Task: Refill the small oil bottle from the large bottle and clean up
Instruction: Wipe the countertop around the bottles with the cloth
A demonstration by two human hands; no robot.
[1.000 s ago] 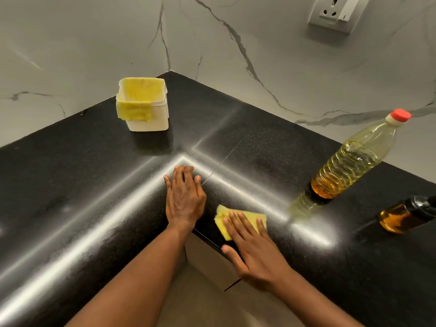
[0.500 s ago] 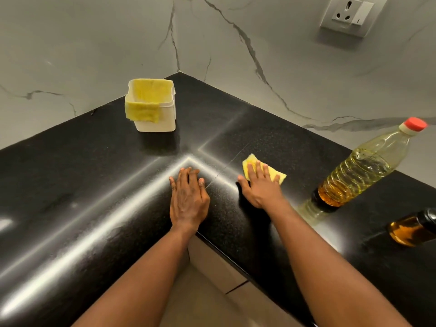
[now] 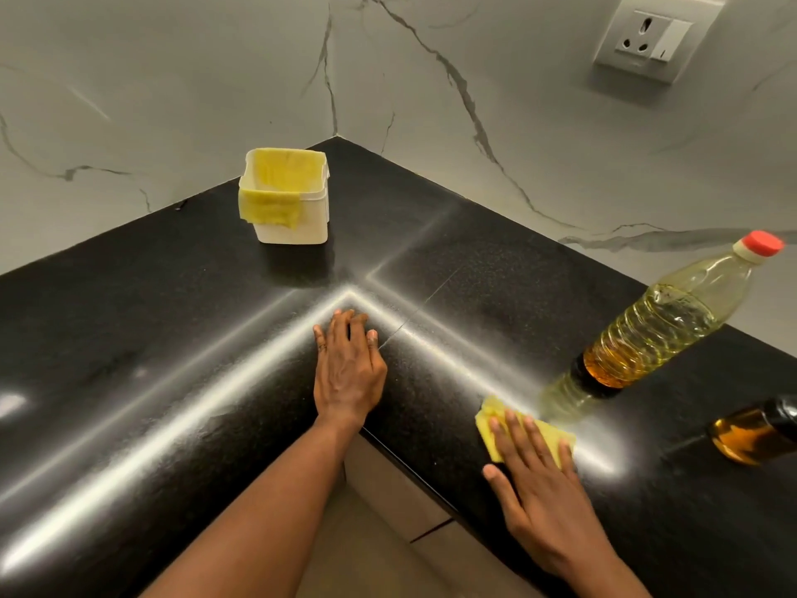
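Near the front edge of the black countertop (image 3: 151,338), the right hand (image 3: 539,476) presses a yellow cloth (image 3: 486,420), its straight, slightly spread fingers hiding most of it. The left hand (image 3: 347,373) lies flat at the inner corner, fingers straight. The large oil bottle (image 3: 660,330) stands behind the cloth. The small oil bottle (image 3: 759,431) is cut off at the right.

Glossy speckled black stone counter (image 3: 172,338), clear plastic bottle (image 3: 664,321), yellow cloth (image 3: 545,433), veined marble wall (image 3: 539,123)
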